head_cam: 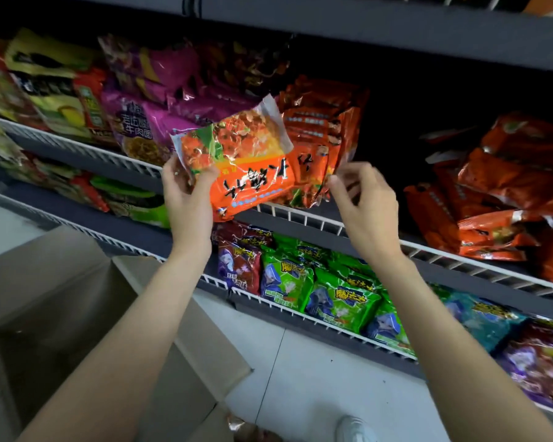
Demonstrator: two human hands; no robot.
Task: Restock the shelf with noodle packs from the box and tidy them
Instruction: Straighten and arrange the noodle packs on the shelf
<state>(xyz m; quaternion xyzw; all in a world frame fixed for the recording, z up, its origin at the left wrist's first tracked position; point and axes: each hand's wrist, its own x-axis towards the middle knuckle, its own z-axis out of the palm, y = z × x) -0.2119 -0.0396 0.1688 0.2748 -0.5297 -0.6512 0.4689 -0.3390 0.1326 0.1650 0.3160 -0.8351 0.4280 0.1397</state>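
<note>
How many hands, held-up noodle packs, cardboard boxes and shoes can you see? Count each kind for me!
Hands: 2, the left hand and the right hand
Packs held up: 1, the orange pack in the left hand
cardboard box: 1
shoe: 1
Total: 5

Location: a shop. Tiered shelves [332, 218] with white wire rails hold stocked noodle packs [320, 129]; cardboard box [61, 298] lower left.
</note>
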